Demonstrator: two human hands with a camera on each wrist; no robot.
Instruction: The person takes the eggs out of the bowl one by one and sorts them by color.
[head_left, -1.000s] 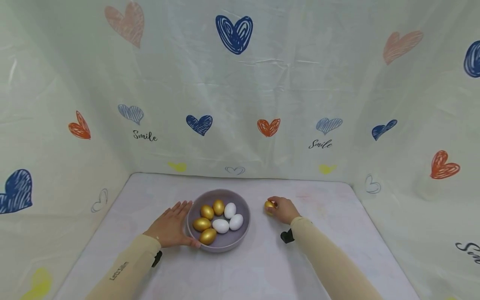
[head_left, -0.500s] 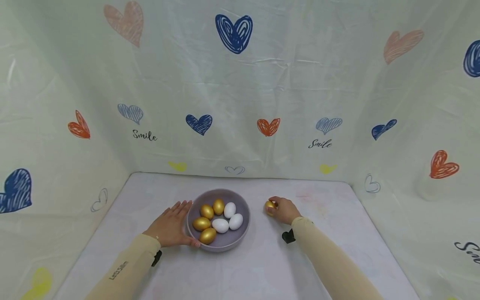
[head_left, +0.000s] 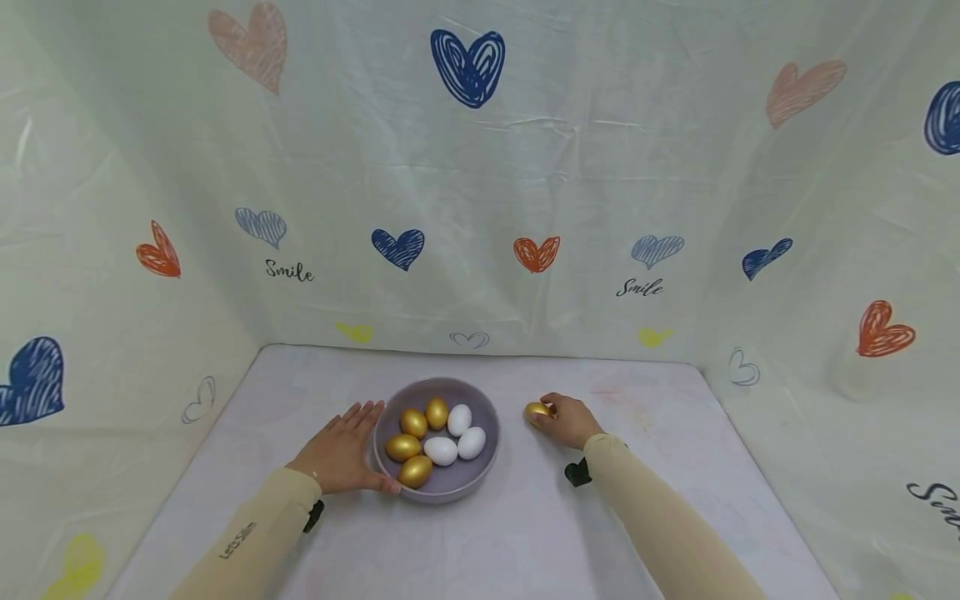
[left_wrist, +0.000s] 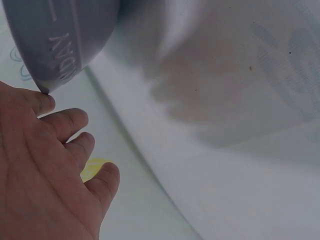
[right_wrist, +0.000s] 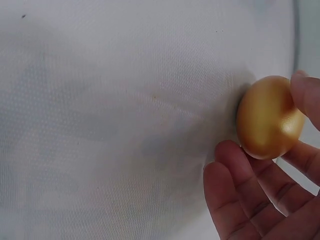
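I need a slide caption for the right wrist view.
Right hand pinches a golden egg on the white tablecloth.

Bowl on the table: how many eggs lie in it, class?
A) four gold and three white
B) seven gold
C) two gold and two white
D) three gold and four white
A: the head view shows four gold eggs and three white eggs in the grey bowl.
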